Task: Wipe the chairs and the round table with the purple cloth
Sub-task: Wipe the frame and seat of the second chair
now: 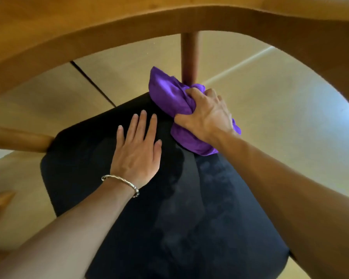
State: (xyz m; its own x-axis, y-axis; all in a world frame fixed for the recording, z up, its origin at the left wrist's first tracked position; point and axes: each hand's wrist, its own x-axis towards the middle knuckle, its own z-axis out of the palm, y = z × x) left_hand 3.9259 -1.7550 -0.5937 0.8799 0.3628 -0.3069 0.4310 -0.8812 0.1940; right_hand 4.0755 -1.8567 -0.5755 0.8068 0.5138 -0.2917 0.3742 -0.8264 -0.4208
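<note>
Here the right hand [206,115] is gripping the bunched purple cloth [169,93] on the black padded chair seat [189,208]; the left hand [137,150] is resting flat, fingers straight, holding nothing; overlapping strokes would probably be cleaning best.

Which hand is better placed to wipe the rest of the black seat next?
Right, probably. The right hand grips the purple cloth on the black seat; the left hand lies flat there, holding nothing.

Pale floor [270,101], dark seam [93,85], silver bracelet [121,183]
</note>
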